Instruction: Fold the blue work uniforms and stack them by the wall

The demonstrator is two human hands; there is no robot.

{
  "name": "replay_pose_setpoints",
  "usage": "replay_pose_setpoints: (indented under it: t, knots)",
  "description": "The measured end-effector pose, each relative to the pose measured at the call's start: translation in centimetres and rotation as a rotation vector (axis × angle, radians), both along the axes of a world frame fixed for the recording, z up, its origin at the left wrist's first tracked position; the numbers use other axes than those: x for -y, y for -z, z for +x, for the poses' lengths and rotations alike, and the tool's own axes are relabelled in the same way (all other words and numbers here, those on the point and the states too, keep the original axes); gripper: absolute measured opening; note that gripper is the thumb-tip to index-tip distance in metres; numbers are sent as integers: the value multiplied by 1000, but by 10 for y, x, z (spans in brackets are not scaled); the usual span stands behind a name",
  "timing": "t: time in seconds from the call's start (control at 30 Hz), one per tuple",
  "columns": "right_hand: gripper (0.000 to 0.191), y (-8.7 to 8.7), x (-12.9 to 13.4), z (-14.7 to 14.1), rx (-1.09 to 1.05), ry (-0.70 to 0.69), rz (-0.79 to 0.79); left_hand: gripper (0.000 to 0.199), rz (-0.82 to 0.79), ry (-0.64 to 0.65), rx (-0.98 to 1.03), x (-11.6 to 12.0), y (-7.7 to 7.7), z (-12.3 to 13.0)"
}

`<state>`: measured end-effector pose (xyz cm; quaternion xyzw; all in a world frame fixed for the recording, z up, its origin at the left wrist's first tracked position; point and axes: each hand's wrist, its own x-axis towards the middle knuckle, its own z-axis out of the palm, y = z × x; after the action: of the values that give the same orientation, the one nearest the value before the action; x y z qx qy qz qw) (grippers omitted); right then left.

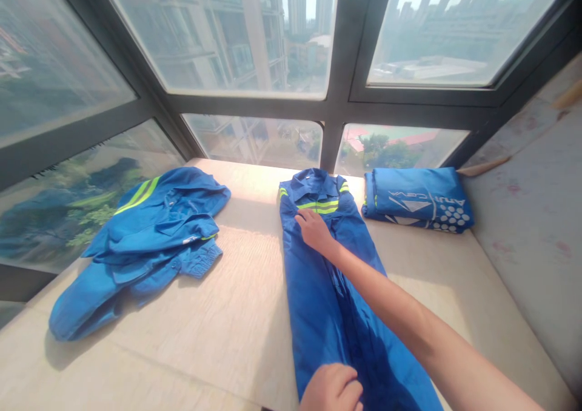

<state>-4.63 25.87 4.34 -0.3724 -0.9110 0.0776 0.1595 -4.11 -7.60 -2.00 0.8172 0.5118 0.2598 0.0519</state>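
Crumpled blue garment [154,235], yellow-green stripes, on the left of the pale ledge [245,314]. Folded blue bundle [400,183] at right, white print upside down, near the flower-patterned wall [527,241]. Dark window frame [254,105] behind; high-rises [305,10], trees [386,150] outside.

The right hand [314,231] touches the laid-out blue garment [311,308] at frame centre; the left hand [333,388], fingers curled, occupies bottom centre. A crumpled garment [150,241] lies left, a folded bundle [416,196] right.

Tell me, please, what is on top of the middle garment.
The right hand is on the garment; the left hand is over its lower part. What lies beneath them is hidden.
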Motion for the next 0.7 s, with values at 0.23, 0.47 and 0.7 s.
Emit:
replay_pose_setpoints:
  t: [0.23, 0.47, 0.7]
  knots:
    - [48, 11, -25, -42, 52, -345, 73, 71, -24, 34, -308, -43, -24, -27]
    - [66, 33, -71, -65, 109, -5, -127, 63, 217, 11, -342, -43, 20, -22]
    - [57, 42, -77, -90, 55, -79, -11, 49, 252, -48, -257, -46, 26, -16]
